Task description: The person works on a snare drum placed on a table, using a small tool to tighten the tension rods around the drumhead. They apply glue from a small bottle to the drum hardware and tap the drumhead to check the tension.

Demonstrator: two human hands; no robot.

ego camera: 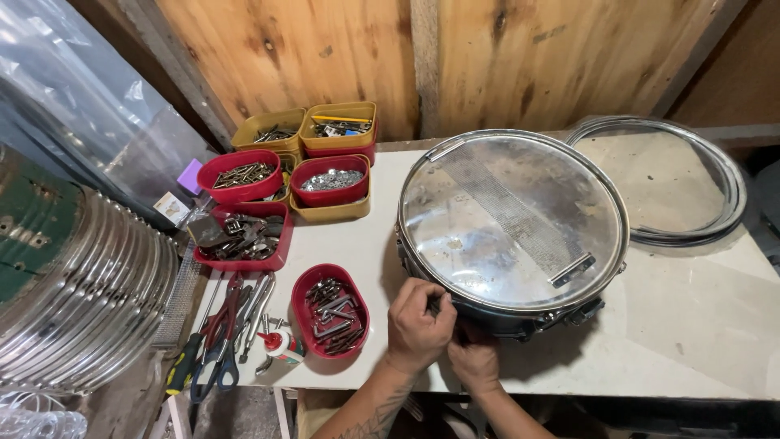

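Snare drum (512, 219) on white table (691, 325) — L hand (418, 325) & R hand (475, 362), fingers curled tight, pinch a small tool (435, 305) at its near rim.

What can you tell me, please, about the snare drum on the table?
The snare drum lies flat on the white table with its snare side up: a clear, scuffed head crossed diagonally by a band of metal snare wires, inside a shiny metal hoop. The shell looks dark, with lugs along the near side. Both hands work at its near edge: the left hand pinches something small and dark against the hoop, the right hand sits just below it. A loose hoop lies behind it.
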